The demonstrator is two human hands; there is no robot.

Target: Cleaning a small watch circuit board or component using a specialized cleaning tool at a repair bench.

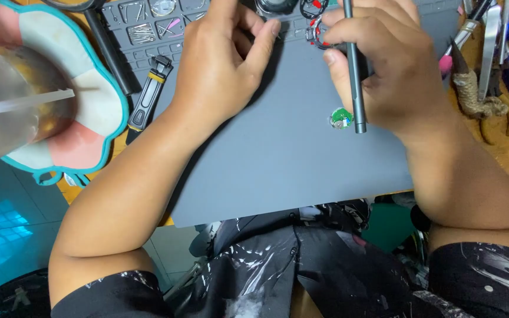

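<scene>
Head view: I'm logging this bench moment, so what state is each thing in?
Left hand: fingers pinched together at the mat's top edge; what they pinch is hidden.
Right hand: closed around the grey pen-shaped tool.
Grey pen-shaped tool: held nearly upright, tip down by the green disc.
Small green disc: lying loose on the mat.
Grey mat: flat on the table.
Black-and-yellow tool: lying untouched.

A matt grey rubbery mat (pixel 278 153) lies under a smooth metal pen-shaped tool (pixel 354 76).
</scene>
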